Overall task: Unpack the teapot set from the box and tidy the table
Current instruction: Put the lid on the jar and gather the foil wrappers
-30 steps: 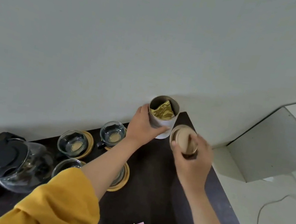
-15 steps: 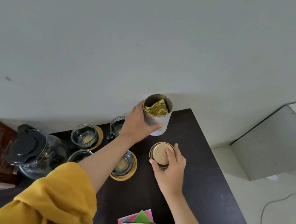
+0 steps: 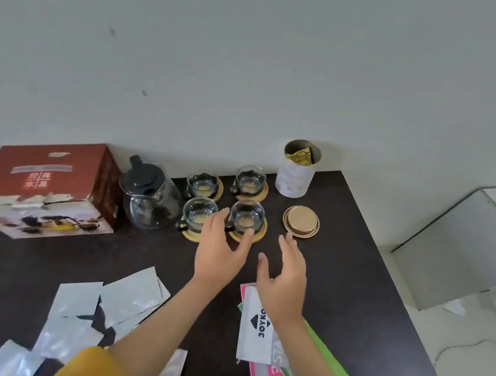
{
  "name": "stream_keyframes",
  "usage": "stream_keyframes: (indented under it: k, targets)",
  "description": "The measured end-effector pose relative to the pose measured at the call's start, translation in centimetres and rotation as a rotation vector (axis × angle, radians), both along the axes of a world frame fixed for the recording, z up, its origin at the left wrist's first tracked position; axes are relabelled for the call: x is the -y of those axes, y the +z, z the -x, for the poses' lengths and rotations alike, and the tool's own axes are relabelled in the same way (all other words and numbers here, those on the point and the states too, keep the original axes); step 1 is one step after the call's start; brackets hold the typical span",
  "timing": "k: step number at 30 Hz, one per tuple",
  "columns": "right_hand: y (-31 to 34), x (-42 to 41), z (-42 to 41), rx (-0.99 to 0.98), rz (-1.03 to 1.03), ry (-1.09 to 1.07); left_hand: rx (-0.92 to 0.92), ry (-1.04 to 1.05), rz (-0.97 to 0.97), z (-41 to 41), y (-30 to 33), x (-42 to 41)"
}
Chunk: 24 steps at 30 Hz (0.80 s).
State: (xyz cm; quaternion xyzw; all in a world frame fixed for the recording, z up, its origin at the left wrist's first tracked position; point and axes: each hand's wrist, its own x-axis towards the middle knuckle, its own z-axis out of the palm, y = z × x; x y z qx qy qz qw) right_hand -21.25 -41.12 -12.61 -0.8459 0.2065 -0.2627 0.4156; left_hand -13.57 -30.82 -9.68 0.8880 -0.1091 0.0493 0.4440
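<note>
On the dark table (image 3: 357, 270) a glass teapot (image 3: 149, 196) with a black lid stands beside the red set box (image 3: 45, 185). Several glass cups sit on round coasters; the nearest cup (image 3: 247, 217) is just beyond my left hand (image 3: 220, 251), whose fingers are spread and hold nothing. My right hand (image 3: 286, 278) hovers open over the table, apart from everything. The white tea tin (image 3: 295, 176) stands open by the wall with gold foil inside. Its gold lid (image 3: 301, 220) lies flat on the table in front of it.
Several silvery plastic wrappers (image 3: 112, 299) lie scattered at the near left. A white pouch (image 3: 255, 328) lies on pink and green sheets under my right forearm. The table's right edge drops to a pale floor with a grey panel (image 3: 463, 254).
My left hand let go of the tin and my right hand left the lid on the table. Both hands drew back toward me, and the view tilted down.
</note>
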Motion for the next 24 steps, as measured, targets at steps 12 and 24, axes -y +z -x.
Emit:
stream_keyframes:
  k: [12,24]
  targets:
    - [-2.1,-19.6,11.9,-0.258,-0.061,0.243,-0.089,0.307,-0.137,13.9,-3.4,-26.0]
    - [-6.7,-29.2,19.2,-0.687,0.274,0.075,-0.385,0.472,-0.439,21.9,-7.7,-46.9]
